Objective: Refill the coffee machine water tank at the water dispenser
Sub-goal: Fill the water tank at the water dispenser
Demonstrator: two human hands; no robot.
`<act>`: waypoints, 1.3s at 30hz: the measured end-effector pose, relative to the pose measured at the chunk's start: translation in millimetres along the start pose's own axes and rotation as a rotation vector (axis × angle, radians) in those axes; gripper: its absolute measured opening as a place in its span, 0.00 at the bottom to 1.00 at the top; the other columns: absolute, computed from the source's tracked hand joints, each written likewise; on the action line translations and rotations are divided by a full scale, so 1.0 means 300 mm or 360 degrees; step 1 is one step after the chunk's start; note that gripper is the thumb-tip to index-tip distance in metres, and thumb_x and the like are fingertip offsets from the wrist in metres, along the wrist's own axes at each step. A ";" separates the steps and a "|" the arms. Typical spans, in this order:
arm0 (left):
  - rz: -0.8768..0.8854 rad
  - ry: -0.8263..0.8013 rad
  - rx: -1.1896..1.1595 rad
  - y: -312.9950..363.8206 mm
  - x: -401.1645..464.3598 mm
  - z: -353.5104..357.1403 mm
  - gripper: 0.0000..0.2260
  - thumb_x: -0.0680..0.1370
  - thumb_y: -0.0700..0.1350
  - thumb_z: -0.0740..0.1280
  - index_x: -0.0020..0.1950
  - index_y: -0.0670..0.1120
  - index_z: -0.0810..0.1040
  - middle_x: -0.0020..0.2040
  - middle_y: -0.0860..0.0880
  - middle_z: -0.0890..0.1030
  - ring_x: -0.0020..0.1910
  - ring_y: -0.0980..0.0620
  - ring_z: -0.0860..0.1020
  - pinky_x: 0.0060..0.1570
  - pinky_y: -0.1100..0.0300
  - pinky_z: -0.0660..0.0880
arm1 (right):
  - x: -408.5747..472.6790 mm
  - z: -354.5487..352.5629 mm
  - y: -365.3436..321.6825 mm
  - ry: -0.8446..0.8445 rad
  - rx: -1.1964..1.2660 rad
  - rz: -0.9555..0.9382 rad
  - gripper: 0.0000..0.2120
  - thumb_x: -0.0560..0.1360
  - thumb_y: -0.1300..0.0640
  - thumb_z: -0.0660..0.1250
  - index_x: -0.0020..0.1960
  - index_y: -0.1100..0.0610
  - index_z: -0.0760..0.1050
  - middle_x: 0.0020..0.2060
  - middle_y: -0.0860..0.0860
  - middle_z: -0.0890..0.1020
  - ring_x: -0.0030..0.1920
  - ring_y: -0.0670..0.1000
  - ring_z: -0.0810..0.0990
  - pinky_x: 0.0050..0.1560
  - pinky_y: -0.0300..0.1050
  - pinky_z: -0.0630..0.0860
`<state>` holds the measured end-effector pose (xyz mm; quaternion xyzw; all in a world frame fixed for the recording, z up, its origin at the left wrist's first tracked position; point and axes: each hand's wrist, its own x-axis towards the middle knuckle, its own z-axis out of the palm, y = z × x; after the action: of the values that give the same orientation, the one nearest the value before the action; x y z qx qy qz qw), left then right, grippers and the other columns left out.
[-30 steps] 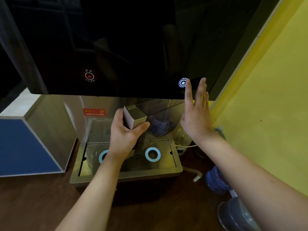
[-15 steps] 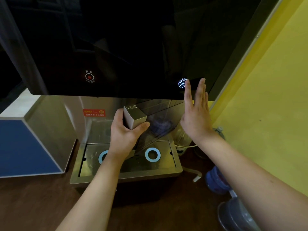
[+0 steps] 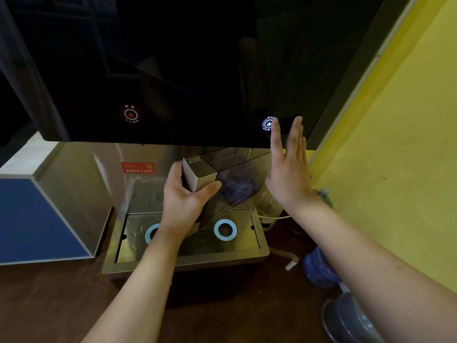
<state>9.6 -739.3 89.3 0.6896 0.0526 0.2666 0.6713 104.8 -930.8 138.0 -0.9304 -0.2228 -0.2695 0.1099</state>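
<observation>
Left grip (image 3: 184, 201) clamps the water tank (image 3: 217, 184) under the dispenser (image 3: 173, 70); right grip (image 3: 288, 169) spread flat, forefinger at the lit button (image 3: 267, 124).

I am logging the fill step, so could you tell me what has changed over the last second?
Nothing has visibly changed. The left hand still grips the water tank by its silver end over the drip tray, and the right hand stays open with its forefinger at the lit white button.

Two hands (image 3: 184, 201) (image 3: 288, 174); one tank (image 3: 232, 179); two blue rings (image 3: 225, 230) (image 3: 151, 232); two lit buttons (image 3: 131, 114) (image 3: 267, 124).
</observation>
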 end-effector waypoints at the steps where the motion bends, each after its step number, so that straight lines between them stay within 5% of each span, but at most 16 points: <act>1: 0.0003 0.0000 0.0005 -0.001 0.000 0.000 0.20 0.70 0.39 0.78 0.56 0.41 0.71 0.49 0.42 0.78 0.43 0.56 0.79 0.39 0.66 0.78 | 0.000 0.000 -0.001 0.0001 -0.0006 0.0001 0.47 0.72 0.70 0.66 0.80 0.55 0.41 0.77 0.67 0.41 0.78 0.66 0.42 0.78 0.55 0.45; 11: -0.0015 0.0011 0.0030 -0.012 0.004 0.001 0.20 0.70 0.40 0.78 0.55 0.41 0.72 0.48 0.42 0.78 0.43 0.55 0.78 0.39 0.66 0.78 | 0.000 -0.006 -0.002 -0.0070 -0.0144 0.0036 0.45 0.73 0.65 0.67 0.81 0.52 0.44 0.78 0.66 0.41 0.78 0.65 0.42 0.77 0.57 0.43; 15: -0.0043 -0.0008 0.0009 0.002 -0.006 0.005 0.19 0.70 0.40 0.78 0.55 0.42 0.72 0.48 0.44 0.79 0.45 0.52 0.80 0.39 0.65 0.78 | -0.038 -0.032 0.016 0.0040 -0.0032 -0.0084 0.34 0.75 0.58 0.63 0.79 0.57 0.55 0.78 0.62 0.54 0.78 0.61 0.54 0.78 0.59 0.52; 19: -0.0070 -0.0040 -0.0004 0.029 -0.028 -0.018 0.19 0.70 0.39 0.78 0.56 0.42 0.73 0.49 0.42 0.80 0.48 0.46 0.81 0.44 0.59 0.81 | -0.046 -0.052 0.037 -0.0322 0.0143 -0.0509 0.29 0.79 0.52 0.64 0.76 0.57 0.60 0.76 0.55 0.62 0.74 0.55 0.64 0.72 0.53 0.67; 23: -0.0098 -0.0020 0.0023 0.068 -0.060 -0.076 0.20 0.70 0.38 0.78 0.58 0.44 0.74 0.52 0.43 0.81 0.50 0.49 0.81 0.46 0.65 0.79 | -0.025 -0.057 0.001 -0.0557 0.0195 -0.0659 0.33 0.79 0.47 0.64 0.79 0.56 0.55 0.79 0.53 0.56 0.78 0.53 0.58 0.75 0.51 0.63; 26: -0.0126 -0.0050 0.0083 0.087 -0.084 -0.140 0.22 0.69 0.43 0.80 0.58 0.45 0.74 0.53 0.43 0.81 0.52 0.46 0.81 0.52 0.53 0.80 | -0.021 -0.052 -0.064 -0.0736 0.0187 -0.0715 0.37 0.78 0.45 0.64 0.80 0.55 0.50 0.80 0.52 0.53 0.78 0.53 0.55 0.76 0.54 0.61; 31: -0.0115 -0.0099 0.0075 0.115 -0.123 -0.302 0.25 0.65 0.49 0.78 0.59 0.44 0.75 0.52 0.45 0.82 0.52 0.46 0.81 0.55 0.42 0.78 | -0.015 -0.048 -0.224 -0.1031 0.0219 -0.0682 0.40 0.78 0.43 0.64 0.80 0.51 0.44 0.80 0.48 0.47 0.79 0.50 0.50 0.77 0.50 0.55; 39: -0.0185 -0.0265 0.0144 0.126 -0.173 -0.747 0.27 0.66 0.45 0.80 0.62 0.47 0.75 0.55 0.50 0.83 0.56 0.52 0.81 0.59 0.47 0.77 | -0.012 -0.074 -0.665 -0.1332 0.0249 -0.0464 0.38 0.70 0.45 0.74 0.74 0.48 0.59 0.68 0.43 0.60 0.62 0.48 0.69 0.61 0.49 0.75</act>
<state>-143.5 -563.8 100.2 0.7347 0.0485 0.1663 0.6559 -2.6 -764.4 171.3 -0.9071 -0.3965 0.1350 0.0412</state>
